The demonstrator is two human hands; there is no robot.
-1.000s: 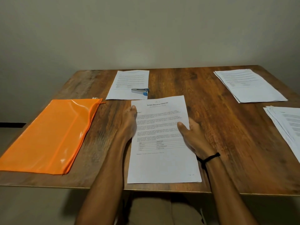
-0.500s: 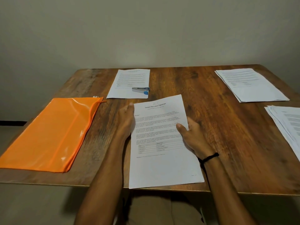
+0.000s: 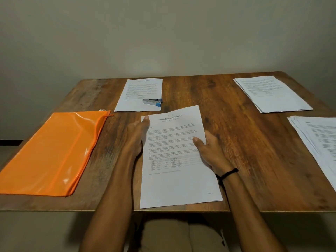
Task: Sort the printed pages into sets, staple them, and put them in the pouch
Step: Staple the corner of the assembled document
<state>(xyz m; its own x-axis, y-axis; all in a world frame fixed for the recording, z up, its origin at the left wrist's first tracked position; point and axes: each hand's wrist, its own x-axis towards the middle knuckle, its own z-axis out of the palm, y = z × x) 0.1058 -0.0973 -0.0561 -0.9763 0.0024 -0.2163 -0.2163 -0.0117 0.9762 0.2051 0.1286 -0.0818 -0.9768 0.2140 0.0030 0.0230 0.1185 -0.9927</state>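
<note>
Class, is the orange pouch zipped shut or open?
Apparently shut: the orange pouch lies flat and its zip edge shows no gap.

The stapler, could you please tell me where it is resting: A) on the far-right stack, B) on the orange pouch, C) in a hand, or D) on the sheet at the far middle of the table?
D: the stapler lies on the near right corner of that sheet, just beyond the transcript pages.
</note>
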